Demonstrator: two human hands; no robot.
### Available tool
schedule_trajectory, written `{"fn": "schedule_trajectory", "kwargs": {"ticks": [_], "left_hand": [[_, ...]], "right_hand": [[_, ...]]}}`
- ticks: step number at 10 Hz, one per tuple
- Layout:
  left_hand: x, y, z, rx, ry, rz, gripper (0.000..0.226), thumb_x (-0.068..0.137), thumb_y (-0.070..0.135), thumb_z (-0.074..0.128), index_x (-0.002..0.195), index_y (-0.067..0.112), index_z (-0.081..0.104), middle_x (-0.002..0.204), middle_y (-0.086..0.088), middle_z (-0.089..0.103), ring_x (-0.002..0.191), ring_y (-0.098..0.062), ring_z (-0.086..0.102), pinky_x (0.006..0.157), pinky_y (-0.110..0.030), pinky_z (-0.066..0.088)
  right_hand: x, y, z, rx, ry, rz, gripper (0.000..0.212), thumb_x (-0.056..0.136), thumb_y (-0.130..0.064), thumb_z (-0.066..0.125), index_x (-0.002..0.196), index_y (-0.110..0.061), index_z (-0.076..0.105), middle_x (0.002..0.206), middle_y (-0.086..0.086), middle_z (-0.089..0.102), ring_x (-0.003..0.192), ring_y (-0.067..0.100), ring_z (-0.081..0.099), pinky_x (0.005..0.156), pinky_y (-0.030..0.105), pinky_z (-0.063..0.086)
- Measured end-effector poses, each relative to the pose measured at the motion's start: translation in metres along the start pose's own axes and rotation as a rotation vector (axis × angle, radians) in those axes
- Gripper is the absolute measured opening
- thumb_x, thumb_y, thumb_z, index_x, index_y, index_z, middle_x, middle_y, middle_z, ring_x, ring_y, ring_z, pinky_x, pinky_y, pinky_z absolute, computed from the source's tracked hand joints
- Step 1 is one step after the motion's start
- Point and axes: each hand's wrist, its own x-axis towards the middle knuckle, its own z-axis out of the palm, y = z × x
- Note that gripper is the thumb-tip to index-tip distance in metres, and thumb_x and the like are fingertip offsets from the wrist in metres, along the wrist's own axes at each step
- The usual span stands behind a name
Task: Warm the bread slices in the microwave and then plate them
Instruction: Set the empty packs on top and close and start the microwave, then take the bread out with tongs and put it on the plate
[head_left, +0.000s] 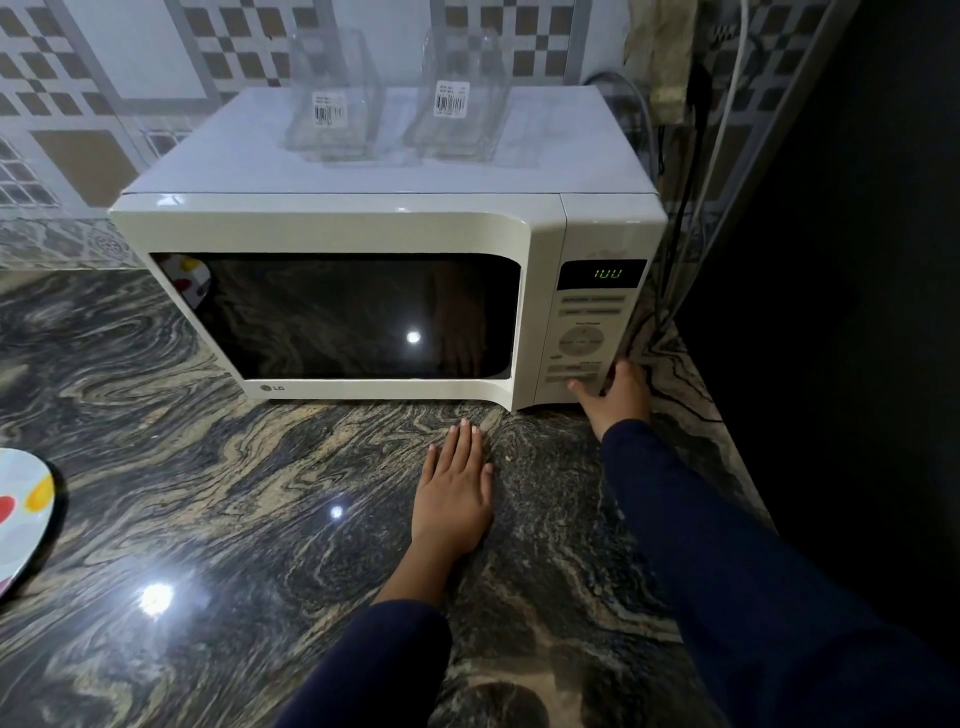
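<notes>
**Warming stage: door shut, timer set, plating not done**

The microwave (363, 223) stands on the countertop (234, 467) with its door (337, 317) closed. The display (605, 274) is lit green and reads something like 100, though the digits are blurry.

No bread slices are visible anywhere. The window is dark and shows only reflections, so the bread is likely inside, but I can't confirm that.

The right hand (615, 392) is at the bottom right corner of the control panel (582, 338). Its thumb lies on the lowest button row and its fingers wrap round the side edge of the oven, holding that corner. The left hand (454, 483) rests flat on the countertop in front of the door, fingers straight, holding nothing.

A spotted plate (21, 514) sits at the far left edge of the countertop, well apart from the oven. No bread shows on the part in view. Two clear containers (332, 98) stand on top of the oven.

Judgement: loading and closing look done, and time entry or start is in hand. Still left are the heating run, opening the door, taking the slices out and plating them.
</notes>
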Motion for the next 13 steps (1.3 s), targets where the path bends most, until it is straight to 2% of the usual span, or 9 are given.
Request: {"fn": "schedule_trajectory", "kwargs": {"ticks": [1, 4, 6, 7, 8, 9, 11, 12, 13], "left_hand": [[0.000, -0.001, 0.001, 0.000, 0.003, 0.002, 0.054, 0.100, 0.036, 0.012, 0.148, 0.019, -0.005, 0.158, 0.003, -0.008, 0.144, -0.009, -0.015, 0.117, -0.030, -0.011], [0.000, -0.001, 0.002, 0.000, 0.014, 0.002, 0.054, 0.100, 0.036, 0.013, 0.149, 0.018, -0.003, 0.158, 0.003, -0.008, 0.144, -0.009, -0.015, 0.117, -0.030, -0.011], [-0.001, 0.000, 0.001, -0.031, 0.003, 0.004, 0.054, 0.100, 0.037, 0.015, 0.149, 0.020, -0.001, 0.158, 0.004, -0.006, 0.144, -0.008, -0.013, 0.118, -0.029, -0.009], [-0.001, 0.001, -0.002, -0.112, 0.023, -0.024, 0.053, 0.100, 0.038, 0.023, 0.149, 0.022, 0.009, 0.158, 0.006, 0.003, 0.145, -0.008, -0.004, 0.118, -0.027, -0.004], [0.006, 0.010, -0.010, -0.349, 0.053, -0.151, 0.046, 0.096, 0.028, 0.042, 0.141, 0.018, 0.038, 0.152, 0.001, 0.031, 0.142, -0.018, 0.024, 0.117, -0.031, 0.016], [0.017, 0.032, -0.035, -0.689, 0.126, -0.283, 0.026, 0.093, 0.020, 0.050, 0.117, 0.013, 0.056, 0.119, -0.009, 0.058, 0.111, -0.023, 0.054, 0.100, -0.037, 0.043], [0.047, 0.079, -0.101, -0.882, 0.442, -0.209, 0.024, 0.092, 0.024, 0.054, 0.108, 0.006, 0.056, 0.104, -0.006, 0.051, 0.094, -0.017, 0.051, 0.088, -0.029, 0.043], [0.056, 0.094, -0.121, -0.898, 0.492, -0.123, 0.015, 0.093, 0.025, 0.051, 0.096, 0.011, 0.057, 0.097, -0.004, 0.055, 0.088, -0.015, 0.052, 0.078, -0.025, 0.042], [0.059, 0.103, -0.132, -0.923, 0.490, -0.094, 0.021, 0.095, 0.026, 0.047, 0.080, 0.013, 0.055, 0.079, -0.001, 0.055, 0.072, -0.013, 0.050, 0.065, -0.027, 0.039]], "right_hand": [[0.001, -0.002, -0.001, -0.036, 0.005, -0.019, 0.046, 0.081, -0.021, 0.071, 0.114, 0.004, 0.051, 0.122, 0.020, 0.050, 0.115, 0.031, 0.048, 0.093, 0.032, 0.038], [0.006, -0.008, -0.001, 0.169, -0.011, 0.094, 0.051, 0.075, -0.006, 0.075, 0.118, 0.004, 0.050, 0.122, 0.021, 0.056, 0.112, 0.032, 0.055, 0.093, 0.035, 0.044], [0.008, -0.013, -0.013, 0.165, -0.079, 0.092, 0.048, 0.077, -0.012, 0.073, 0.118, 0.000, 0.052, 0.122, 0.018, 0.059, 0.114, 0.032, 0.056, 0.095, 0.037, 0.044], [0.012, -0.021, -0.031, 0.129, -0.064, 0.039, 0.043, 0.081, -0.016, 0.069, 0.118, -0.002, 0.052, 0.125, 0.017, 0.058, 0.115, 0.031, 0.055, 0.098, 0.040, 0.045], [0.016, -0.036, -0.056, 0.102, -0.030, -0.060, 0.038, 0.083, -0.016, 0.068, 0.116, -0.004, 0.053, 0.123, 0.014, 0.060, 0.113, 0.030, 0.056, 0.096, 0.038, 0.046], [0.017, -0.057, -0.081, 0.118, 0.026, -0.224, 0.039, 0.081, -0.011, 0.068, 0.116, -0.007, 0.052, 0.119, 0.016, 0.061, 0.112, 0.031, 0.056, 0.096, 0.042, 0.046], [0.012, -0.103, -0.112, 0.000, 0.192, -0.617, 0.048, 0.078, 0.005, 0.056, 0.125, -0.002, 0.049, 0.127, 0.016, 0.051, 0.119, 0.030, 0.048, 0.104, 0.034, 0.035], [0.015, -0.114, -0.112, -0.123, 0.098, -0.733, 0.044, 0.081, 0.004, 0.052, 0.124, -0.004, 0.055, 0.131, 0.010, 0.051, 0.122, 0.025, 0.047, 0.104, 0.022, 0.030], [0.017, -0.118, -0.109, -0.163, 0.012, -0.734, 0.041, 0.086, -0.001, 0.052, 0.124, -0.011, 0.059, 0.134, 0.003, 0.051, 0.124, 0.020, 0.046, 0.107, 0.027, 0.034]]}}
